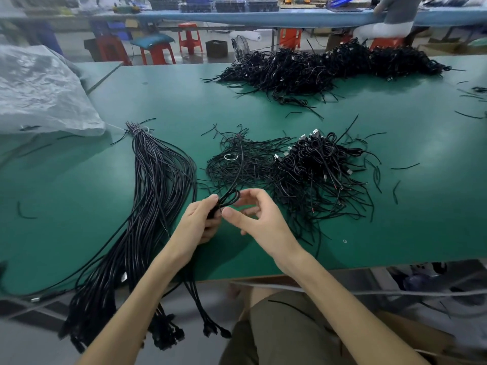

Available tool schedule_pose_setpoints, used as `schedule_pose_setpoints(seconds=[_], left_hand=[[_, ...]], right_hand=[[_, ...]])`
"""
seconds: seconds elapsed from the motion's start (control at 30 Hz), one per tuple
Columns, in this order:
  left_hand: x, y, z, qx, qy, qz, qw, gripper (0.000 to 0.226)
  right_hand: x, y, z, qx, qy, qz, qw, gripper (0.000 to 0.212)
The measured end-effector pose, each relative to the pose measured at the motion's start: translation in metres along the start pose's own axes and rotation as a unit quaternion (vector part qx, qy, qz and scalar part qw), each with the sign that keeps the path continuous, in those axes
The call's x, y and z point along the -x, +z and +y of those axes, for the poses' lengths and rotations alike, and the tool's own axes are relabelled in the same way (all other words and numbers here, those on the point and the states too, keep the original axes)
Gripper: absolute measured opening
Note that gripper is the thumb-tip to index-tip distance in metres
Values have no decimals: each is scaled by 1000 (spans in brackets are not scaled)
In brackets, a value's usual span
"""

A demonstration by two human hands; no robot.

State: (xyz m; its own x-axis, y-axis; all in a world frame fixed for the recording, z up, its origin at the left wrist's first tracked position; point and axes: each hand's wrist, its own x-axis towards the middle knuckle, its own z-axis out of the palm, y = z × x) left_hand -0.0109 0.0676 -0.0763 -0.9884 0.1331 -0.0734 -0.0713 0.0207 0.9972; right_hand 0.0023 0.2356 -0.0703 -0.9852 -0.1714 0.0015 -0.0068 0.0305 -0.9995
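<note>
The thin black cable [229, 199] is folded in small loops above the near edge of the tabletop [158, 101], held tight in the curled fingers of the left hand [196, 222]. It looks light, soft and springy, so hold it at the middle of the loops. The right hand [253, 217] sits beside it with bent fingers; I cannot tell if it holds anything.

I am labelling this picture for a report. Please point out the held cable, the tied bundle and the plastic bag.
held cable [233, 196], head view, on the loop at its lower end.
tied bundle [160, 180], head view, on the middle of its strands.
plastic bag [39, 88], head view, on its crumpled middle.
</note>
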Motion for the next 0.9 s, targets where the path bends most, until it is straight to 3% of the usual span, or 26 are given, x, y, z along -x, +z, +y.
schedule_pose_setpoints(seconds=[0.1, 0.23, 0.37, 0.6, 0.9], left_hand=[[0, -1, -2, 0, 1, -42, 999, 40], [0, -5, -6, 4, 4, -51, 999, 32], [2, -4, -6, -35, 13, -58, 998, 35], [3, 2, 0, -54, 32, -27, 998, 47], [2, -5, -1, 31, 19, -50, 998, 36]], right_hand=[[-7, 3, -8, 15, -25, -50, 998, 54], [-13, 8, -11, -66, 27, -112, 991, 48], [-10, 7, -5, 4, -29, -79, 996, 31], [-9, 0, -2, 124, -80, -46, 988, 32], [-14, -2, -3, 228, -128, -14, 965, 21]])
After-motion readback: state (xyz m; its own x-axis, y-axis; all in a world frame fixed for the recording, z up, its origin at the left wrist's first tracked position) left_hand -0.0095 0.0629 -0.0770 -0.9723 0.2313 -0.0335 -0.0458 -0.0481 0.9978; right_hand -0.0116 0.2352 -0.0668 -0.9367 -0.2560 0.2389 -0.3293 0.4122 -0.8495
